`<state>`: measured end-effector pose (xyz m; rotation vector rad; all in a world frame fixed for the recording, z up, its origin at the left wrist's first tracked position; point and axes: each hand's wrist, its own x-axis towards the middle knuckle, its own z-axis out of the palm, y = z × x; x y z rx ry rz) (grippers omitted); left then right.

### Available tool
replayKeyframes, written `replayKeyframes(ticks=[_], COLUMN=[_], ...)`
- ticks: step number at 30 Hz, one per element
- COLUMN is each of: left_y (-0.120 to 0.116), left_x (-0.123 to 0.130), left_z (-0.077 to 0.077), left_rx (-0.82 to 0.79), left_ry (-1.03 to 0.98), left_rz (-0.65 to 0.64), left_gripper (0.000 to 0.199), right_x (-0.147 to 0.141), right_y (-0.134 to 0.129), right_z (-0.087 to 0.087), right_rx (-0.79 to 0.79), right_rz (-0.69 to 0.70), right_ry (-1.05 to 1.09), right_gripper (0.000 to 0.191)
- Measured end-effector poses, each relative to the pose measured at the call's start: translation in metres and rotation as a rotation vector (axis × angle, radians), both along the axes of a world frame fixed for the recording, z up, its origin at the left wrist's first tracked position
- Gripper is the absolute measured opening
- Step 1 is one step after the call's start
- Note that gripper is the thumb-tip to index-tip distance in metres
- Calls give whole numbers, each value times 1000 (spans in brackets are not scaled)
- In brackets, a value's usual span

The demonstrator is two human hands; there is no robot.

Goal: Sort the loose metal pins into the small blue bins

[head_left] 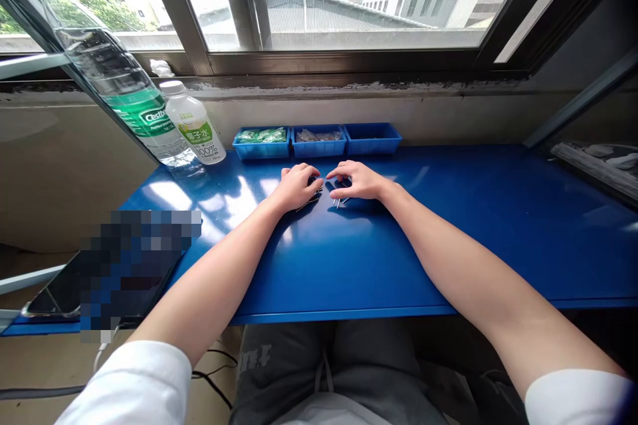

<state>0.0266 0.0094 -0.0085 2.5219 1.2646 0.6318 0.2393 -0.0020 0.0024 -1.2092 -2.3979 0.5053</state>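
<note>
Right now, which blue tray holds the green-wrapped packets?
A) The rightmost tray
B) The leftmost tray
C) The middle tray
B: the green-wrapped packets lie in the leftmost blue tray, while the middle blue tray holds greyish packets.

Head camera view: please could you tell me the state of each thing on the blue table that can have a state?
Left hand: palm down, fingers curled over a small dark item.
Right hand: palm down, fingers curved, just above small metal pins.
Small metal pins: on the tabletop, under the right hand.
Left blue bin: holds green packets.
Middle blue bin: holds clear bags.
Right blue bin: contents not visible.
Small plastic bottle: upright, white cap on.
</note>
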Motion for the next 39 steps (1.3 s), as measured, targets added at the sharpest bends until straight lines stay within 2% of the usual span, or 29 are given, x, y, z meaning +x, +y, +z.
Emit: replayKeyframes(ticks=[3, 6, 11, 19, 26, 31, 34, 39], left_y=[1, 1, 2, 6, 6, 4, 1, -2], left_x=[0, 0, 0, -1, -2, -2, -2, -3], left_z=[-1, -2, -4, -6, -7, -2, 1, 6], left_rx=[2, 6, 6, 27, 28, 11, -17, -77], left_ry=[11, 8, 10, -56, -124, -154, -174, -186], left_rz=[3, 6, 9, -43, -76, -104, -124, -143], left_gripper=[29, 28, 28, 28, 29, 28, 27, 25], right_x=[-8, -18, -27, -34, -31, -30, -29, -29], right_y=[-4, -9, -14, -15, -12, -10, -9, -9], right_z=[-1, -4, -10, -14, -17, -14, -10, -8], right_rx=[54, 129, 223, 248, 196, 45, -29, -58], right_rz=[49, 73, 75, 37, 85, 67, 51, 69], right_ry=[-78, -127, -114, -64, 58, 183, 182, 142], right_gripper=[65, 66, 51, 32, 18, 13, 12, 11])
